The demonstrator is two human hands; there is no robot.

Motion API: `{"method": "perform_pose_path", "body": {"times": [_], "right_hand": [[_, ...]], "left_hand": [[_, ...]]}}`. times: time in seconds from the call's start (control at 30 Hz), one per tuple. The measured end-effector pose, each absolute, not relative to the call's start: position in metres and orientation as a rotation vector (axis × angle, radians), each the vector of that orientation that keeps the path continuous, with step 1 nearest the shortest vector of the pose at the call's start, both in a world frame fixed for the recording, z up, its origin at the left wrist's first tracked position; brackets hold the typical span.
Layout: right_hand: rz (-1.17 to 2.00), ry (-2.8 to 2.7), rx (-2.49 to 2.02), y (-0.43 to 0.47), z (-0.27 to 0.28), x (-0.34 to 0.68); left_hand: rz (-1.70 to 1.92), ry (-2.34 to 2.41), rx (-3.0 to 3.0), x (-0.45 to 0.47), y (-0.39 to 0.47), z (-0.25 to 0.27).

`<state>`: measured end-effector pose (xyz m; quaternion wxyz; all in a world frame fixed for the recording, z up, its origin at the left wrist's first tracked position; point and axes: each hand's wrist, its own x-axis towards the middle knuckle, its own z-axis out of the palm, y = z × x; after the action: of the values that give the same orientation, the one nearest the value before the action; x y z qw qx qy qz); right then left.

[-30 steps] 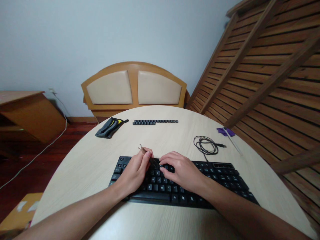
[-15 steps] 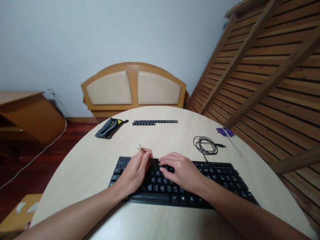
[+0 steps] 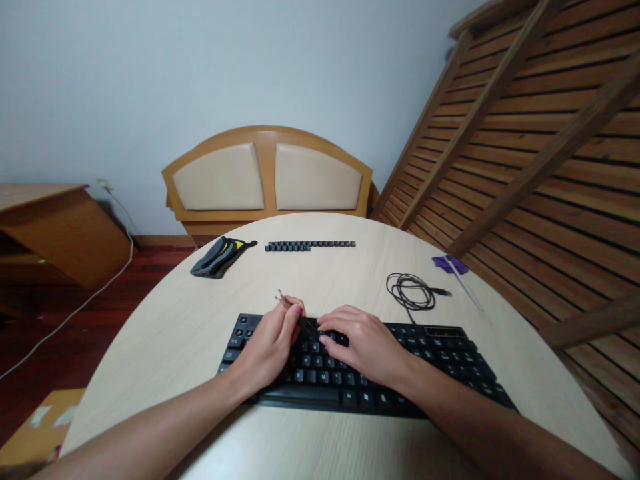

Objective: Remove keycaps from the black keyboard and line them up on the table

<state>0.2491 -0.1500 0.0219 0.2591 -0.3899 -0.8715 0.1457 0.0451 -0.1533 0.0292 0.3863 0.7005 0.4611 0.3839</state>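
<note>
A black keyboard [image 3: 320, 395] lies on the round table under both hands. My left hand [image 3: 277, 337] is closed around a slim keycap puller [image 3: 286, 302]. Its two small metal prongs stick up above my fist, and its thin wire end points down at the upper key rows. My right hand [image 3: 357, 337] rests over the keyboard beside that wire end, thumb and index finger a little apart at a key. Whether those fingertips touch the wire or a keycap cannot be made out. The keys beneath both palms are hidden.
Loose black keycaps [image 3: 287, 247] stand in two rows behind the keyboard. A black and grey pouch [image 3: 217, 259] lies to their left. The coiled cable [image 3: 413, 292] is at right, near a purple cloth [image 3: 447, 265] and a thin white stick [image 3: 466, 285]. The round table [image 3: 150, 353] has a curved edge.
</note>
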Motion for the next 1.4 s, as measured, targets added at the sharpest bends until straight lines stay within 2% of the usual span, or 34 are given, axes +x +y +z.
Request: {"method": "perform_pose_path", "body": {"times": [0.6,1.13,1.4], "right_hand": [[0.408,-2.356,-1.06,-0.151,0.024,0.249],[0.53,-2.102,-1.234,-0.146,0.026,0.248],[0.404,-2.192,-1.426,-0.114,0.04,0.251]], "left_hand": [[0.989,1.169,1.778,0.045,-0.153,0.029],[1.116,1.254,1.626,0.045,-0.145,0.022],[1.064,1.248,1.645,0.045,-0.143,0.019]]}}
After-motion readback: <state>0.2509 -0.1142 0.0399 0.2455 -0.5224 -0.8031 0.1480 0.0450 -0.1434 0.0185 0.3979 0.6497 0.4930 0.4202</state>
